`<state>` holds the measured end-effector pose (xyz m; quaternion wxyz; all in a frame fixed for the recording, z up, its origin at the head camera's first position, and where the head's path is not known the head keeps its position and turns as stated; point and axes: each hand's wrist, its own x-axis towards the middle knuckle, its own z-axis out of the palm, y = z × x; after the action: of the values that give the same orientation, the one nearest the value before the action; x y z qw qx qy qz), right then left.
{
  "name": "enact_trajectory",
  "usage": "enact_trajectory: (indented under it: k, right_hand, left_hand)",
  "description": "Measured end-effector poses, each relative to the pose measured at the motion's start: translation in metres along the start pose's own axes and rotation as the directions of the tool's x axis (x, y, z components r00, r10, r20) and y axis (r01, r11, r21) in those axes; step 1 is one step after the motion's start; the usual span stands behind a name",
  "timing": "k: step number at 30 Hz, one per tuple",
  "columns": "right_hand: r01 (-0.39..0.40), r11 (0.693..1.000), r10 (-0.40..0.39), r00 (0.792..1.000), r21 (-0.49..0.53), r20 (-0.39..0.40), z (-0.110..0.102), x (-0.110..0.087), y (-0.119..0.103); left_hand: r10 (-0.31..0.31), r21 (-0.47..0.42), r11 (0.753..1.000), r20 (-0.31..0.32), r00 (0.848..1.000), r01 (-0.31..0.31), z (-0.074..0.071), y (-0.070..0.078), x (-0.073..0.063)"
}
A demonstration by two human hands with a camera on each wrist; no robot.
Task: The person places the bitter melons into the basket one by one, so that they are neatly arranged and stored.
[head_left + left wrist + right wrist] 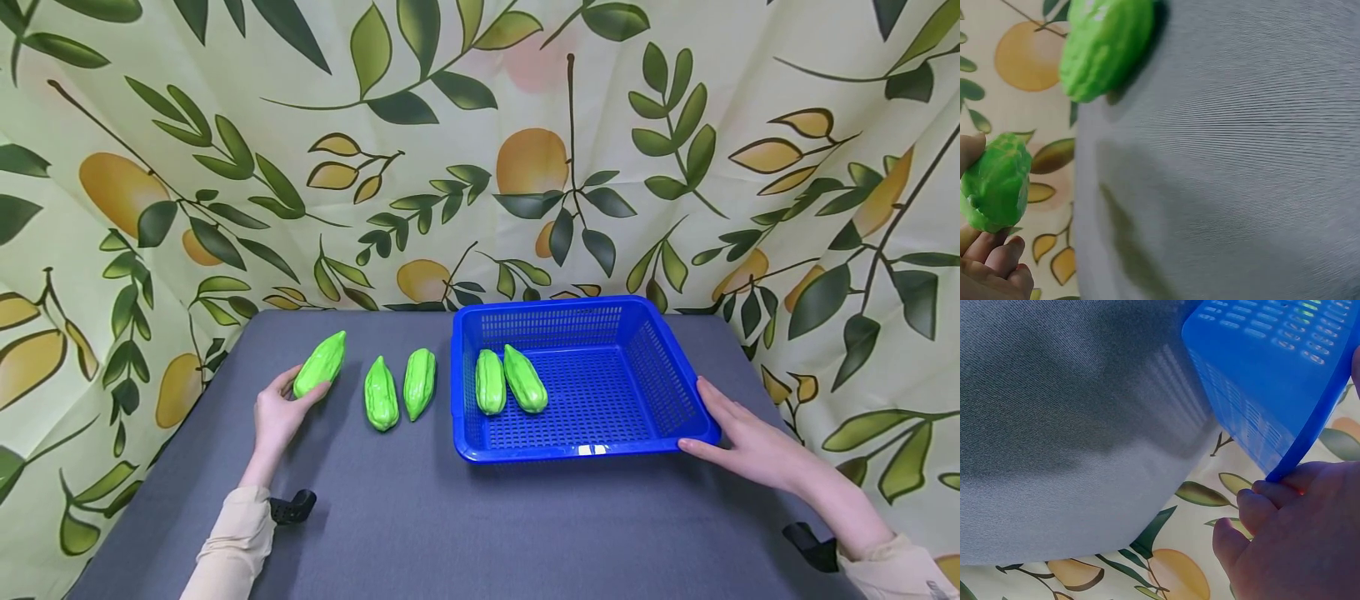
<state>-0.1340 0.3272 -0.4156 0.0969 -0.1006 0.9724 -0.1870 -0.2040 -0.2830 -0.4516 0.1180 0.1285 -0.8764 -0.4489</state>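
Nearest the camera: left sleeve (234,542) and right sleeve (900,571), both pale, at the near edge. A black gadget (294,507) sits at the left wrist, a second black gadget (812,547) at the right.

Left hand (281,410): on the left of the scene. Thumb and fingers parted by the width of the held vegetable (321,365) and clamped on its near end; thumb on its right side, fingers on its left. The vegetable is green and ridged, tilted, tip pointing far and slightly right. The left wrist view shows it above the grey table (525,533), with a shadow on the cloth-like surface.

Right hand (750,437): at the near right corner of the blue basket (570,452). Thumb spread well away from the fingers, thumb at the near rim, fingers on the right rim, gripping the corner between them. In the right wrist view the fingers are bent.

Basket: right of middle, on the table. Inside, toward its left wall, lie a left basket vegetable (491,382) and a right basket vegetable (526,379), side by side.

Between left hand and basket: left loose vegetable (381,394), tip far; right loose vegetable (419,383), tip near. Both on the table, just beside each other.

Far side: patterned curtain (456,196), leaves and orange fruit.
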Motion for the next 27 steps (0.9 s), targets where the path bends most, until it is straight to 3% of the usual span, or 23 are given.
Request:
enact_trajectory:
  k: [11, 20, 27]
  right_hand:
    - [-0.002, 1.000, 0.002, 1.000, -0.004, 0.005, 0.000, 0.002, 0.000]
    - [-0.003, 1.000, 0.003, 1.000, -0.010, 0.002, 0.001, 0.001, 0.000]
    - [0.003, 1.000, -0.003, 1.000, -0.006, -0.003, 0.001, 0.001, 0.000]
  left_hand:
    - [-0.008, -0.046, 0.999, -0.046, 0.999, 0.006, -0.012, 0.026, 0.000]
    - [-0.045, -0.121, 0.992, -0.133, 0.990, 0.028, -0.028, 0.052, 0.002]
    - [-0.027, -0.163, 0.987, -0.171, 0.985, -0.001, -0.033, 0.069, 0.001]
